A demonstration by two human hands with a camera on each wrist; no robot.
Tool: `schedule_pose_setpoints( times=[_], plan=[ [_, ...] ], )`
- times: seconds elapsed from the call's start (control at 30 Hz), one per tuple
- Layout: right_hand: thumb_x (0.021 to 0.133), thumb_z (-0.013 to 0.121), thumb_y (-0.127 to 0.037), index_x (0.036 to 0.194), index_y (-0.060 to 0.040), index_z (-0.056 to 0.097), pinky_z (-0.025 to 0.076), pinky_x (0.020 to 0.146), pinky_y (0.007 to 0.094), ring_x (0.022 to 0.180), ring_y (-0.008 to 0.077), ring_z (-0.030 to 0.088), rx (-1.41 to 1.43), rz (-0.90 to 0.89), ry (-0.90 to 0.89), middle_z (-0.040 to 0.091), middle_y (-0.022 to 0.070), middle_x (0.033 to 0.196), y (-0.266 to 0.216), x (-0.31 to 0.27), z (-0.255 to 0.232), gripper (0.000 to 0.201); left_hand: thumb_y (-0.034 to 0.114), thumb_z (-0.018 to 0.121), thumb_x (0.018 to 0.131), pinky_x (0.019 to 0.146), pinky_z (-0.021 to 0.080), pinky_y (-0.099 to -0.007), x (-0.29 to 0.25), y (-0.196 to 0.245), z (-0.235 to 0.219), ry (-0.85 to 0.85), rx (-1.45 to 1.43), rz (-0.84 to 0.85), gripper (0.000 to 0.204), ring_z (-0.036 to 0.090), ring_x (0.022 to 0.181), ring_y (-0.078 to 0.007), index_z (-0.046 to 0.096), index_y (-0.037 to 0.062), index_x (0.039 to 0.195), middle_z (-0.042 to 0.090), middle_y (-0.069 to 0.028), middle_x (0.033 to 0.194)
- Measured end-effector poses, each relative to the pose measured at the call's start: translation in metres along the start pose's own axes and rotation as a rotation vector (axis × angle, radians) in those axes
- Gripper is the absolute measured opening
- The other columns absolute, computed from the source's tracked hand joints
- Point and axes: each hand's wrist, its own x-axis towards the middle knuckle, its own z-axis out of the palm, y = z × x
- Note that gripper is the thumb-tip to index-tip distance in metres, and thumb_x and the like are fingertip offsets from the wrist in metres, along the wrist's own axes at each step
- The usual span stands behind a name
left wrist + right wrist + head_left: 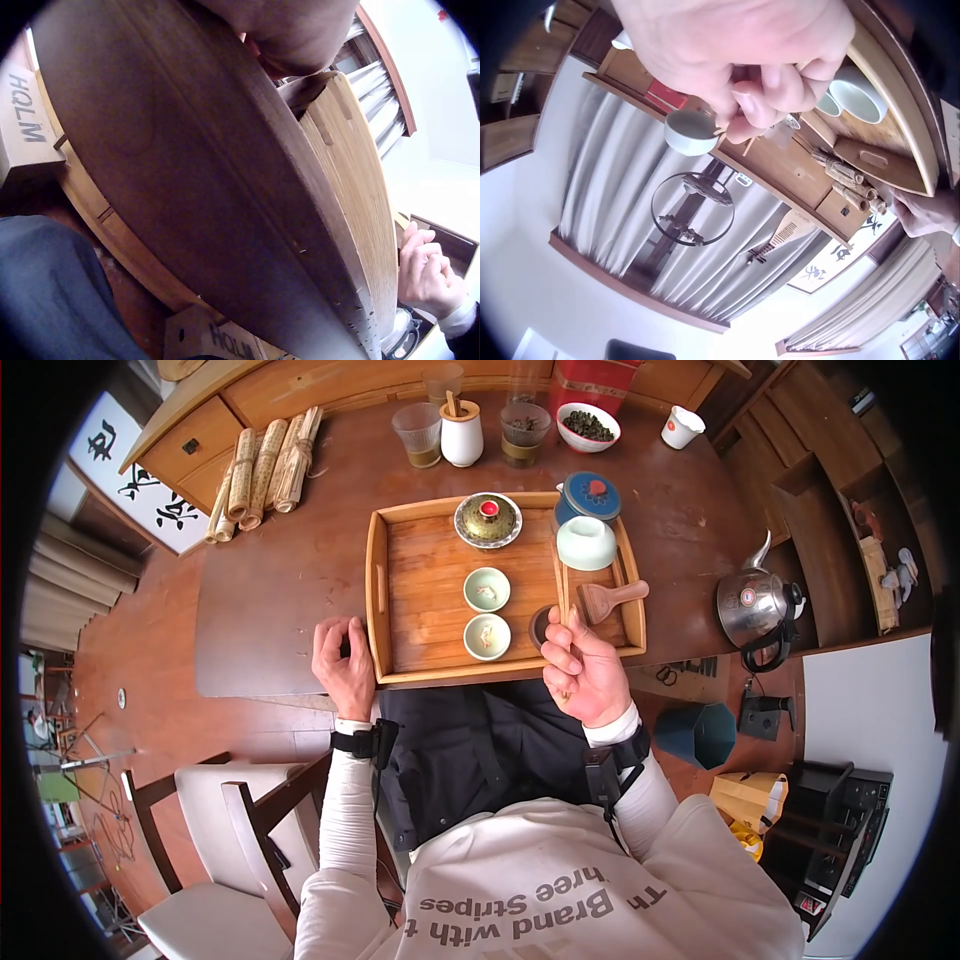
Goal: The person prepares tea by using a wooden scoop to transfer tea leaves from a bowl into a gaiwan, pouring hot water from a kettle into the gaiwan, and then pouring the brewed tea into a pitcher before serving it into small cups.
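Note:
My right hand (590,670) grips slim wooden tongs (562,585), whose far ends hold a pale green cup (587,544) with its foot showing on top. That cup (690,133) also shows beyond the fingers in the right wrist view. On the wooden tray (430,670) stand two matching cups (486,590) with small designs inside. Farther back sits a lidded bowl (488,520). A brown flat tool with a handle (612,600) lies beside the tongs. A dark round piece (540,626) is partly hidden by my right hand. My left hand (345,665), loosely curled, rests by the tray's near left corner, holding nothing.
A blue lidded jar (590,495) stands at the tray's back right. Behind the tray are glasses (417,435), a white canister (461,435) and a bowl of tea leaves (588,428). Bamboo rolls (265,470) lie left, a steel kettle (752,600) stands right.

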Motion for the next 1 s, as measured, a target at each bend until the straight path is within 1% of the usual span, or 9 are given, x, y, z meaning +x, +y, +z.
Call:
schedule_pose_setpoints(
  times=[0.47, 0.57, 0.63, 0.67, 0.73, 0.77, 0.87, 0.9, 1.0],
  plan=[
    [0.108, 0.055, -0.028, 0.119, -0.0002, 0.062, 0.032, 0.045, 0.0188, 0.058, 0.0038, 0.041, -0.063, -0.010, 0.041, 0.056, -0.0006, 0.087, -0.008, -0.008, 0.005, 0.030, 0.005, 0.069, 0.095, 0.073, 0.051, -0.0348, 0.000, 0.000, -0.002, 0.013, -0.007, 0.021, 0.009, 0.064, 0.080, -0.0251, 0.067, -0.0017, 0.089, 0.067, -0.0110, 0.091],
    [0.106, 0.061, -0.021, 0.117, 0.0055, 0.068, 0.031, 0.048, 0.0162, 0.057, 0.0021, 0.043, -0.700, -0.367, 0.277, 0.063, 0.0027, 0.085, -0.018, -0.015, 0.020, 0.029, 0.004, 0.069, 0.095, 0.072, 0.051, -0.0345, 0.000, 0.001, -0.001, 0.012, -0.042, -0.005, 0.008, 0.065, 0.080, -0.0253, 0.068, -0.0015, 0.090, 0.067, -0.0112, 0.091],
    [0.101, 0.068, -0.013, 0.110, 0.0078, 0.072, 0.042, 0.054, 0.0224, 0.061, 0.0091, 0.055, -1.179, -0.611, 0.347, 0.068, 0.0052, 0.081, -0.037, -0.018, 0.024, 0.023, 0.004, 0.069, 0.095, 0.072, 0.051, -0.0342, 0.000, 0.001, -0.002, 0.005, -0.016, -0.018, 0.008, 0.065, 0.080, -0.0252, 0.068, -0.0015, 0.090, 0.067, -0.0109, 0.091],
    [0.099, 0.070, -0.010, 0.108, 0.0084, 0.073, 0.047, 0.057, 0.0257, 0.062, 0.0131, 0.060, -1.466, -0.741, 0.362, 0.070, 0.0076, 0.080, -0.047, -0.018, 0.024, 0.021, 0.004, 0.069, 0.094, 0.072, 0.051, -0.0340, -0.001, 0.002, -0.002, -0.007, 0.009, -0.028, 0.007, 0.065, 0.079, -0.0252, 0.068, -0.0014, 0.090, 0.067, -0.0107, 0.091],
    [0.094, 0.072, -0.007, 0.106, 0.0084, 0.072, 0.051, 0.064, 0.0312, 0.067, 0.0215, 0.066, -1.942, -0.947, 0.190, 0.070, 0.0157, 0.080, -0.072, -0.016, 0.036, 0.020, 0.004, 0.069, 0.094, 0.072, 0.051, -0.0338, -0.001, 0.002, -0.003, -0.011, 0.006, -0.042, 0.007, 0.065, 0.079, -0.0251, 0.068, -0.0014, 0.090, 0.067, -0.0107, 0.091],
    [0.092, 0.073, -0.008, 0.107, 0.0044, 0.072, 0.051, 0.062, 0.0349, 0.066, 0.0297, 0.066, -2.053, -0.972, 0.137, 0.067, 0.0192, 0.082, -0.080, -0.014, 0.041, 0.019, 0.004, 0.070, 0.094, 0.071, 0.051, -0.0337, -0.001, 0.002, -0.002, -0.014, 0.008, -0.046, 0.007, 0.065, 0.079, -0.0250, 0.068, -0.0013, 0.090, 0.067, -0.0106, 0.091],
    [0.091, 0.072, -0.009, 0.107, -0.0004, 0.073, 0.051, 0.060, 0.0395, 0.069, 0.0353, 0.066, -2.385, -0.931, 0.014, 0.067, 0.0162, 0.083, -0.103, -0.003, 0.052, 0.018, 0.005, 0.070, 0.094, 0.071, 0.051, -0.0336, 0.000, 0.002, -0.001, 0.014, -0.025, -0.029, 0.008, 0.065, 0.078, -0.0250, 0.068, -0.0013, 0.089, 0.067, -0.0108, 0.090],
    [0.090, 0.071, -0.013, 0.099, -0.0040, 0.072, 0.051, 0.060, 0.0438, 0.072, 0.0375, 0.066, -2.464, -0.904, -0.012, 0.068, 0.0128, 0.082, -0.107, 0.003, 0.056, 0.012, 0.005, 0.070, 0.094, 0.071, 0.051, -0.0337, 0.000, 0.001, 0.000, 0.031, -0.053, -0.027, 0.009, 0.065, 0.078, -0.0254, 0.068, -0.0016, 0.088, 0.066, -0.0110, 0.090],
    [0.091, 0.071, -0.017, 0.090, -0.0052, 0.069, 0.051, 0.060, 0.0441, 0.072, 0.0368, 0.067, -2.744, -0.798, -0.118, 0.067, 0.0121, 0.080, -0.117, 0.023, 0.060, 0.012, 0.006, 0.070, 0.094, 0.071, 0.051, -0.0339, 0.001, 0.001, 0.000, 0.022, -0.058, -0.041, 0.010, 0.065, 0.078, -0.0256, 0.068, -0.0018, 0.088, 0.066, -0.0111, 0.090]
  ],
)
